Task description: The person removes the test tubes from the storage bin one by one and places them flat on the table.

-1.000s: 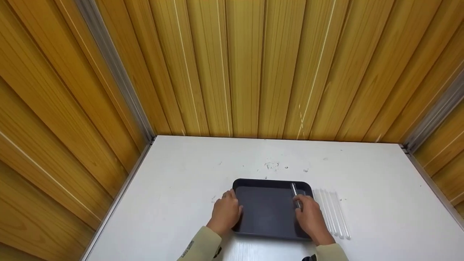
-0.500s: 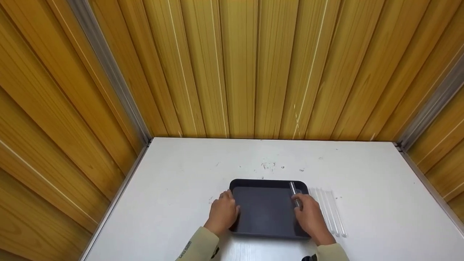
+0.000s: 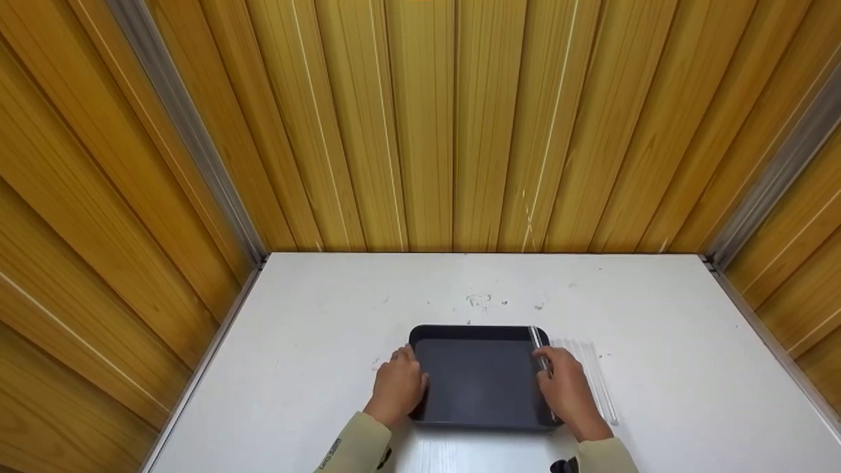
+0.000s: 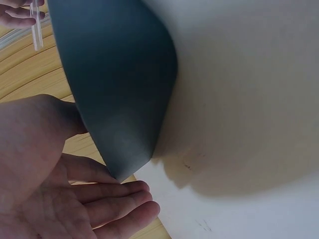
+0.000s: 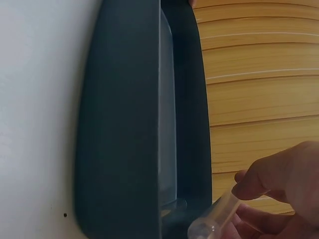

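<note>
A dark grey rectangular tray rests on the white table. My left hand grips its left wall, thumb over the rim and fingers outside, as the left wrist view shows with the tray's outer side. At the right wall, my right hand pinches a clear test tube between thumb and fingers. In the right wrist view the tube's round end points toward the camera, beside the tray. Another clear rounded end shows inside the tray; most of it is hidden.
Several clear test tubes lie side by side on the white table, right of the tray and partly behind the right hand. Yellow wood-patterned walls enclose the table at the back and sides. Small dark marks dot the tabletop.
The right hand and its test tube have shifted right across the tray to its right wall, covering more of the tubes beside it. The left hand keeps its grip. The head view has swung slightly.
</note>
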`<state>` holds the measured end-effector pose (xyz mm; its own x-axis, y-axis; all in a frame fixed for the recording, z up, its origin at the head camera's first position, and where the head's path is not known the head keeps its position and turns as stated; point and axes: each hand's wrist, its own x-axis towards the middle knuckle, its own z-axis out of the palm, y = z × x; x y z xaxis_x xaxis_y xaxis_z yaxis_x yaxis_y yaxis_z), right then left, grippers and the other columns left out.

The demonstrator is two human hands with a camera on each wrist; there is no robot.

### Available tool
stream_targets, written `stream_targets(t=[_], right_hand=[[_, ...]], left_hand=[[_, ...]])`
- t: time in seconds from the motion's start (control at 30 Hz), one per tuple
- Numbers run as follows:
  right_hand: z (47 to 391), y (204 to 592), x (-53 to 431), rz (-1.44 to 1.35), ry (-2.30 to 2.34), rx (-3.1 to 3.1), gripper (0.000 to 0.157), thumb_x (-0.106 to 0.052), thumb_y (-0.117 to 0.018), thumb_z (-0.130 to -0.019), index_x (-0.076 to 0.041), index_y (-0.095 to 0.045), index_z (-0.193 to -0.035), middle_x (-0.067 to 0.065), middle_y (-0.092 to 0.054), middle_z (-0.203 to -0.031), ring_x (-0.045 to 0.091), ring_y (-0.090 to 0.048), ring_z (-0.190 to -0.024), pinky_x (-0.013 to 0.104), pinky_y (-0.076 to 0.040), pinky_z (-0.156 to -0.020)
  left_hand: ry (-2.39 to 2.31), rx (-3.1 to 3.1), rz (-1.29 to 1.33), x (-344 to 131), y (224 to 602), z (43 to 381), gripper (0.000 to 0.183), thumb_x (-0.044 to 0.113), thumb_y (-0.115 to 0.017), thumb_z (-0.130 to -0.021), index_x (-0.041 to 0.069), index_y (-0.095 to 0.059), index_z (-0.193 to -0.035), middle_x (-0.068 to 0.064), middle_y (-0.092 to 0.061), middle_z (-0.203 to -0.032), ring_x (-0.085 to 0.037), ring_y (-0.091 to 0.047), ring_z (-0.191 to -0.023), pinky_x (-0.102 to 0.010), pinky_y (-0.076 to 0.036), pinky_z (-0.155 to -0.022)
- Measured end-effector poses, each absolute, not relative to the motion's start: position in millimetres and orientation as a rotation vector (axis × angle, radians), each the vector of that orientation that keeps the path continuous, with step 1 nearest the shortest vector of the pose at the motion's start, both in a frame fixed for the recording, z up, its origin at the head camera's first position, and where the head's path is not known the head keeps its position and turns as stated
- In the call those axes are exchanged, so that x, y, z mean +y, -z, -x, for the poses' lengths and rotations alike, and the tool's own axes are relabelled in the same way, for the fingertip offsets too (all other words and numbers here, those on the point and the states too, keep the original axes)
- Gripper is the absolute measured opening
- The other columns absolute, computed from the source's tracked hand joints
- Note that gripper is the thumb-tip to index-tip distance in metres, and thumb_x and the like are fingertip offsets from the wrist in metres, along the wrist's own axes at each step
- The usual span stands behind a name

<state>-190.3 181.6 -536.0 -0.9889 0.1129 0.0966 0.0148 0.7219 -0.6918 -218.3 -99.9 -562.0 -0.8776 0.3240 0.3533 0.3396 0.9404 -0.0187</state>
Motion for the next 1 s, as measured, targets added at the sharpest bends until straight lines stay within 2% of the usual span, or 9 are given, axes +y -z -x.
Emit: stream_targets(t=[0.37, 0.73, 1.0], right_hand=[[187.7, 534.2, 190.4, 0.146, -1.105, -2.8, 0.033, 0.007, -0.057, -0.085, -0.001, -0.064, -0.117, 0.017, -0.061, -0.115, 0.021, -0.053, -0.085, 0.033, -0.043, -0.067], [185.7, 536.8, 200.4, 0.189, -1.069, -2.808, 0.034, 0.006, -0.055, -0.085, 0.0, -0.063, -0.118, 0.022, -0.06, -0.121, 0.028, -0.06, -0.097, 0.041, -0.049, -0.075], [183.5, 537.5, 206.9, 0.206, -1.092, -2.802, 0.035, 0.006, -0.056, -0.086, 0.0, -0.062, -0.12, 0.022, -0.06, -0.12, 0.03, -0.06, -0.099, 0.042, -0.049, -0.076]], left_hand=[[0.07, -2.768, 0.479, -99.2, 560.2, 217.1, 0.058, 0.03, -0.074, -0.084, -0.015, -0.06, -0.117, -0.02, -0.066, -0.095, -0.025, -0.066, -0.075, -0.035, -0.056, -0.06], [0.004, -2.733, 0.486, -99.8, 560.2, 216.4, 0.058, 0.032, -0.075, -0.083, -0.014, -0.062, -0.115, -0.019, -0.066, -0.093, -0.024, -0.066, -0.071, -0.032, -0.055, -0.056], [0.055, -2.774, 0.472, -98.2, 559.3, 217.1, 0.058, 0.03, -0.074, -0.084, -0.016, -0.061, -0.116, -0.021, -0.066, -0.094, -0.025, -0.066, -0.073, -0.036, -0.056, -0.059]])
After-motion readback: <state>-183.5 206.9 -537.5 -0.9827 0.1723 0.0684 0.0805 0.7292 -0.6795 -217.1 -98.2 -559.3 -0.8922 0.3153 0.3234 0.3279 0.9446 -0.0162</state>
